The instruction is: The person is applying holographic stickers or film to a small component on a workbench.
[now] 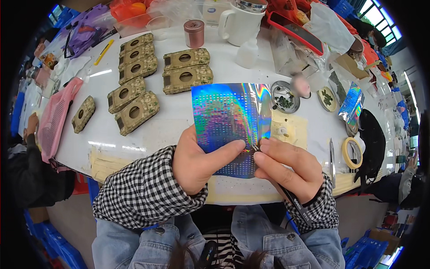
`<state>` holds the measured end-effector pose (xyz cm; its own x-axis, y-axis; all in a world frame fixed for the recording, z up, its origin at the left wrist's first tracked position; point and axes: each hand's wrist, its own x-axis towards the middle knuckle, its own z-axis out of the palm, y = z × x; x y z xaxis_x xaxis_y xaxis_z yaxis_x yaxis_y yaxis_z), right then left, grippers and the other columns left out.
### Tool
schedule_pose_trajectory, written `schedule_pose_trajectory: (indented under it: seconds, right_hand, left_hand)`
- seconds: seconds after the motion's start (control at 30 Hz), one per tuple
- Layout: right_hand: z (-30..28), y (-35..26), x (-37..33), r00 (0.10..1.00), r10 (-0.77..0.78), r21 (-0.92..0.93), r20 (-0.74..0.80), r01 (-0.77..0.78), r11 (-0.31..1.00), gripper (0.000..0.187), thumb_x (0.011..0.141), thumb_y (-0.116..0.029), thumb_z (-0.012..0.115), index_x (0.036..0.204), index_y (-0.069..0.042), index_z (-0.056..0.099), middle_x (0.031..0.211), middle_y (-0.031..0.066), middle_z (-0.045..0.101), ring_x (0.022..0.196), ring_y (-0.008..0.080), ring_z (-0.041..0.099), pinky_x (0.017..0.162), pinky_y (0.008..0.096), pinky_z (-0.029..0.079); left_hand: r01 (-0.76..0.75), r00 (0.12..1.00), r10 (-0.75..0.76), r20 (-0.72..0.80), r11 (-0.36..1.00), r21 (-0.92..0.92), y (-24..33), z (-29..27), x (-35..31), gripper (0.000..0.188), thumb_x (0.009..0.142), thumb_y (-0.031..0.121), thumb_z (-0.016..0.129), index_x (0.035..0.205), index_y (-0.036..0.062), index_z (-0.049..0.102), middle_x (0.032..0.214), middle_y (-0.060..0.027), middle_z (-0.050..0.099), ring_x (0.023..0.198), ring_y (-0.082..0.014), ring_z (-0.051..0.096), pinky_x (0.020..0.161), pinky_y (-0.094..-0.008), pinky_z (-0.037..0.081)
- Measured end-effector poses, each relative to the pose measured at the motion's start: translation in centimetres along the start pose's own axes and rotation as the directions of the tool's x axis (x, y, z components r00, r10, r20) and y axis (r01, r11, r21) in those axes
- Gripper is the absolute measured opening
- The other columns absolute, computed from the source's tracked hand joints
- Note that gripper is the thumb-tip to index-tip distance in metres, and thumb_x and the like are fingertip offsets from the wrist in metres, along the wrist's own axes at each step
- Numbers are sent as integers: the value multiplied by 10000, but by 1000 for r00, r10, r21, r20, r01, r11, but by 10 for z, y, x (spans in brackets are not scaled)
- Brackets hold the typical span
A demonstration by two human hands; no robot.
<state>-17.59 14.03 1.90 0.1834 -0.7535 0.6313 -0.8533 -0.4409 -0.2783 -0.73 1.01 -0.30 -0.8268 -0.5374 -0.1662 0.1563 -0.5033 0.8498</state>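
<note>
My left hand (199, 161) is closed on a shiny holographic sticker sheet (224, 116) covered in rows of small rectangles, its thumb pressed across the front. In my right hand (293, 168) is a pair of black tweezers (294, 204), tips against the sheet's lower right part beside the left thumb. Whether the tips grip a sticker is too small to tell. Beyond the hands, several camouflage-painted toy tank hulls (188, 80) with round top openings lie in rows; a lone hull (83, 114) sits farther left.
A round metal dish (285, 106) with small dark green parts and a lidded dish (327, 98) stand to the right. Near them are a tape roll (352, 153) and silver tweezers (332, 163). A white mug (242, 24), pink canister (194, 33) and pink basket (58, 119) stand around.
</note>
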Motion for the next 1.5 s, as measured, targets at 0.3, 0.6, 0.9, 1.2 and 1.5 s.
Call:
schedule_pose_trajectory:
  seconds: [0.3, 0.6, 0.9, 1.2, 1.5]
  right_hand:
    - [1, 1, 0, 1000, -14, -30, 16, 15, 999, 399, 737, -89, 803, 1107, 14, 694, 1034, 147, 659, 922, 295, 699, 817, 401, 609]
    - [0, -3, -1, 999, 14, -40, 30, -13, 999, 385, 752, -109, 798, 1102, 16, 698, 1032, 152, 661, 903, 287, 701, 805, 388, 610]
    - [3, -3, -2, 1000, -18, -69, 17, 19, 997, 384, 755, -97, 789, 1103, 29, 689, 1027, 160, 656, 908, 290, 700, 783, 378, 613]
    - [4, -5, -1, 1000, -19, -77, 24, 21, 997, 392, 742, -72, 788, 1100, 43, 678, 1015, 167, 646, 868, 289, 698, 763, 371, 614]
    - [5, -6, -3, 998, -61, -160, 19, 63, 985, 378, 753, -92, 786, 1096, 35, 688, 1031, 171, 662, 903, 297, 706, 761, 357, 611]
  left_hand:
    - [-43, 999, 42, 15, 997, 65, 1, 0, 1, 258, 916, 27, 641, 1169, -17, 610, 1091, -72, 683, 963, -120, 640, 866, -283, 525]
    - [-37, 999, 38, -6, 995, 92, 0, 0, 0, 262, 904, 25, 653, 1159, -8, 602, 1069, -62, 683, 946, -117, 639, 858, -284, 522]
    - [-58, 998, 60, -9, 990, 131, 1, 1, -2, 237, 901, 29, 659, 1132, -7, 619, 1040, -56, 686, 918, -105, 632, 828, -275, 519]
    - [-71, 997, 77, -24, 980, 187, 0, 1, -3, 220, 898, 39, 666, 1109, -9, 628, 1004, -53, 692, 878, -98, 634, 784, -265, 523]
    - [25, 999, -25, -28, 999, 24, 1, 3, -2, 214, 914, 49, 662, 1119, -3, 630, 1008, -53, 695, 874, -104, 640, 790, -271, 529]
